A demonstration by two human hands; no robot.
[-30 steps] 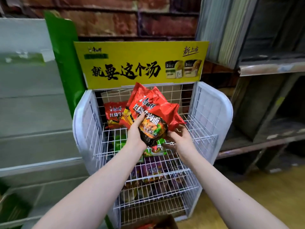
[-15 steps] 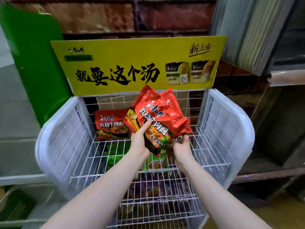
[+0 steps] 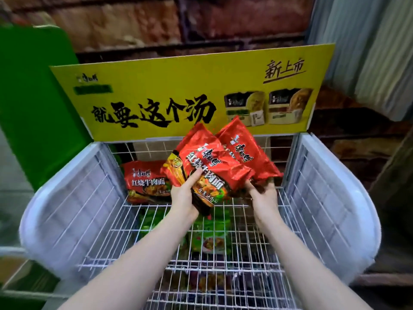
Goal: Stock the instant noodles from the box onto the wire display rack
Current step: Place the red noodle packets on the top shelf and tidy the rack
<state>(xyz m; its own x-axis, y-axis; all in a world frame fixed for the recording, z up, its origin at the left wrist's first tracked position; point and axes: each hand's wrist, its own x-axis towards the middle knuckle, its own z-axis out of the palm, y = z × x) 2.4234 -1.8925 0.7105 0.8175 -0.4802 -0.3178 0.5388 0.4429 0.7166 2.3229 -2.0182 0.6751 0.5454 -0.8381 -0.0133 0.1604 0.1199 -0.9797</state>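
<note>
White wire display rack (image 3: 73,211), yellow printed header card (image 3: 156,86) along its back edge. Bundle of red foil instant-noodle packets (image 3: 214,162) above the rack's top shelf, left hand (image 3: 183,195) and right hand (image 3: 262,193) apart, each gripping its lower end. Single red packet (image 3: 145,177) lying at the rack's back-left.

My noodle packs (image 3: 214,166) red, black-white lettering; rack (image 3: 223,265) white wire grid; header sign (image 3: 178,95) yellow, black script; lower packs (image 3: 210,238) green; side board (image 3: 38,104) green.
</note>
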